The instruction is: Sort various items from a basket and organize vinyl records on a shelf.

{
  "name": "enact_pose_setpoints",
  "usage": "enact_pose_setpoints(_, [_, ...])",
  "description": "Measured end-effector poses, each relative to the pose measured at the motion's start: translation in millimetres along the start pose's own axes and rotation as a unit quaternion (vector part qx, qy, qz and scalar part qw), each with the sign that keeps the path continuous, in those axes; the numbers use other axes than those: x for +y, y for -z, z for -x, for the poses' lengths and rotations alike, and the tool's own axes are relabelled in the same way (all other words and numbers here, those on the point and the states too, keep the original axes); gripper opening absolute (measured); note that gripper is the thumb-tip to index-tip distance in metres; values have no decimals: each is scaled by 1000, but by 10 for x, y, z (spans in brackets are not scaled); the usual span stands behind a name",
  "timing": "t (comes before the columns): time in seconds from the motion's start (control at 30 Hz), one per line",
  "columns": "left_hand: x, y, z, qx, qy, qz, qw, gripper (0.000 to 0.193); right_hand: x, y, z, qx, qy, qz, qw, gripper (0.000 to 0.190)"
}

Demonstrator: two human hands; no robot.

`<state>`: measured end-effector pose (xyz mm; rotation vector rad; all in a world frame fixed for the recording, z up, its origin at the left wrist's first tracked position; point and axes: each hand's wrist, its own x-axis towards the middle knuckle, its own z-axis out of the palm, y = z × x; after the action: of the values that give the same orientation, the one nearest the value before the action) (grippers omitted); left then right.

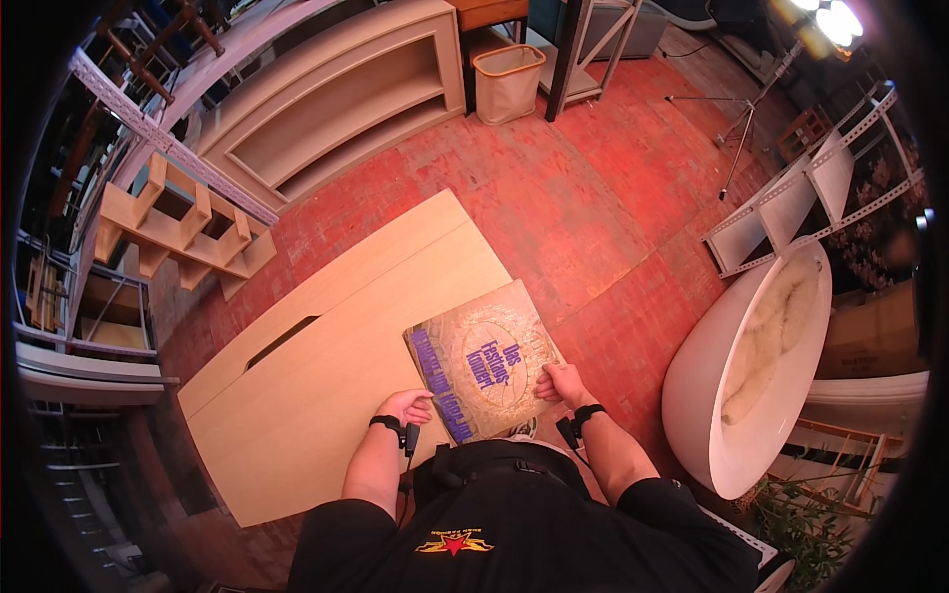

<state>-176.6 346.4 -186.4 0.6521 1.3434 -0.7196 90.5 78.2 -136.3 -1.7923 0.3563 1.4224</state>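
A square, gold-toned record sleeve or album (511,326) with embossed decoration and bold purple lettering is held low in front of my body. My right hand (560,385) grips its right edge, thumb on the front and the other fingers curled. At the left edge, my left hand (406,407) has its fingers bent inward, with the thumb tip at the border. Whether those fingers pinch the sleeve cannot be made out. Beneath and to the left spreads a pale wooden tabletop (319,400) with a dark slot; the sleeve covers part of its right side.
Beyond the table stand a cream cabinet (334,133) and a fabric bin (508,89). A wooden cubby shelf (189,215) is at left. On the right are a white tub-shaped seat (693,385), a metal rack (793,193) and a lamp tripod (750,111) on the red floor (586,230).
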Motion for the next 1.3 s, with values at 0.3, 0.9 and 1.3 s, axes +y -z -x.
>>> enact_pose_setpoints(0.3, [0,5,12,2,11,6,1000,53,1,12,20,-4,6,0,1000,38])
enact_pose_setpoints(0.9, [-40,26,199,-3,-40,-16,999,54,1,43,60,-23,28,-19,999,38])
enact_pose_setpoints(1.3, [-44,-18,267,11,-51,-47,997,64,39,40,24,-13,14,-12,1000,39])
